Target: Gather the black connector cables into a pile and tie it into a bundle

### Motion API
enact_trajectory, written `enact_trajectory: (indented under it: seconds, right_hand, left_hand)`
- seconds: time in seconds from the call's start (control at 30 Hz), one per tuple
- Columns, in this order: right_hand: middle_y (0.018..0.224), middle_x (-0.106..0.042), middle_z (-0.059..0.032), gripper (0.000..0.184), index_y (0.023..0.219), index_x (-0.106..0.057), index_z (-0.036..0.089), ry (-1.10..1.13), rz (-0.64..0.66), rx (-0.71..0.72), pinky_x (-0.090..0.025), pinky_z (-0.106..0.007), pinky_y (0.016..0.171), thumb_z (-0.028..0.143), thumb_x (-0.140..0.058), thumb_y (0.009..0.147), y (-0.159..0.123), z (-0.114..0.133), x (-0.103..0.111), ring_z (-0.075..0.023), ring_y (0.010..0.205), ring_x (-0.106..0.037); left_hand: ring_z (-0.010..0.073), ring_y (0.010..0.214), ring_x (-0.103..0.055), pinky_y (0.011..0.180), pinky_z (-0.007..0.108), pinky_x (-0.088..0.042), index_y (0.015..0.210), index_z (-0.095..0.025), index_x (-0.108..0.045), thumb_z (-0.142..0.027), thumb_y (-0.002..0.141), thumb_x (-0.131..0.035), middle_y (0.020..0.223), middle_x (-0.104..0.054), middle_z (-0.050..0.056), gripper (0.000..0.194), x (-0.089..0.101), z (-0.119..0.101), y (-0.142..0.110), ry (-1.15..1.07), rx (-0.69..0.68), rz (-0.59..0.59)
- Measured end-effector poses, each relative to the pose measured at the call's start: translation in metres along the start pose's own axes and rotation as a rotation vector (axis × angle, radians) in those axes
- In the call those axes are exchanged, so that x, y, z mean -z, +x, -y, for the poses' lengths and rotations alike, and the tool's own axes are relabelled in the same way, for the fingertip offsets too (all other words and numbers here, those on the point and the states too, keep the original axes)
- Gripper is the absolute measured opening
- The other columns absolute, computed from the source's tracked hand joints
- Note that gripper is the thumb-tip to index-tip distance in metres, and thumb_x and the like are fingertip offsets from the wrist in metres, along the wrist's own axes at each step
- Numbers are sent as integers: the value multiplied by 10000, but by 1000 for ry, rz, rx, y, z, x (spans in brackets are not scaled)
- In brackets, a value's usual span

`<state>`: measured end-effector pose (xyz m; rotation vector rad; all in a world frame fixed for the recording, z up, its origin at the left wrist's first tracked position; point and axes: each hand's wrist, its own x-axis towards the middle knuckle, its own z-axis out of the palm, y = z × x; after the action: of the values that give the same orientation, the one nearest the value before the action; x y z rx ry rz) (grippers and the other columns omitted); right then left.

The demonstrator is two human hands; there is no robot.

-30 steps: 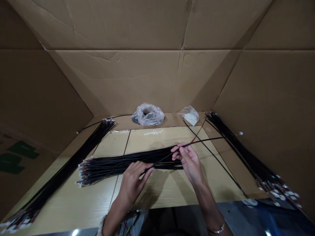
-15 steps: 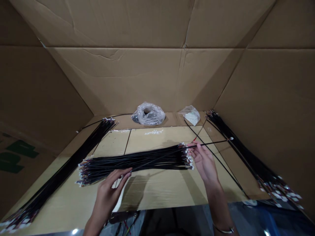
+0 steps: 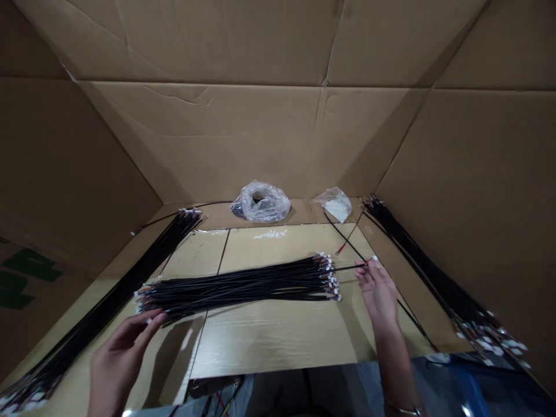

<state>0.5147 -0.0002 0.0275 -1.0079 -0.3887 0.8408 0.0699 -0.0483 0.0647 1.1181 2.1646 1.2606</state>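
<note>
A single black cable [image 3: 350, 268] stretches across the middle bundle of black cables [image 3: 260, 281]. At its right end, just below a white connector, my right hand [image 3: 379, 292] pinches it with closed fingers. My left hand [image 3: 125, 350] is closed in a pinch at the front left end of the bundle, and a small white connector shows at its fingertips. The bundle lies crosswise on the tabletop [image 3: 269, 341], with white connectors and coloured wire ends at both sides. Where the held cable crosses the bundle, it is hard to tell from the others.
More black cable bundles lie along the left [image 3: 113, 295] and right [image 3: 434, 278] sides. At the back are a plastic-wrapped roll [image 3: 264, 202] and a bag of white parts [image 3: 337, 207]. A wire with a red-sleeved terminal [image 3: 341, 249] lies behind the bundle. Cardboard walls [image 3: 243, 139] surround the table.
My left hand has slid left along the cable to the bundle's left end. My right hand has moved right, away from the bundle, and the cable now lies along the bundle.
</note>
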Motion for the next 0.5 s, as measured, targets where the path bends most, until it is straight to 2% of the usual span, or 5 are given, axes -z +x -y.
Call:
enact_trajectory:
  seconds: [0.17,0.3,0.4,0.5]
  right_hand:
    - [741,-717,-20,413,732,-661,202,-181,89,-10,-547,-261,606,450,-899,503,-4,-2,-3,-139,614,-634]
    - [756,-719,-47,441,731,-669,198,-438,158,-14,-498,-291,552,525,-861,506,-3,-7,-3,-180,628,-622]
    - [672,-681,-37,460,701,-677,198,-652,200,50,-434,-290,518,591,-819,510,-2,-15,-2,-183,590,-572]
    - [670,-663,-34,437,651,-679,205,-781,233,176,-431,-308,577,623,-771,563,-2,-21,-2,-177,589,-544]
  left_hand:
    - [281,954,-685,845,370,-553,734,-237,-738,-656,413,-715,858,-784,15,528,5,-2,8,-83,54,-115]
    - [272,951,-677,860,356,-533,790,-214,-734,-647,470,-673,893,-778,29,541,10,7,23,-9,21,-178]
    - [262,915,-679,817,334,-527,800,-216,-722,-698,540,-628,878,-775,24,556,14,19,36,86,-51,-202]
    - [243,837,-677,737,302,-518,759,-230,-705,-728,597,-606,813,-764,-2,533,16,27,46,171,-135,-198]
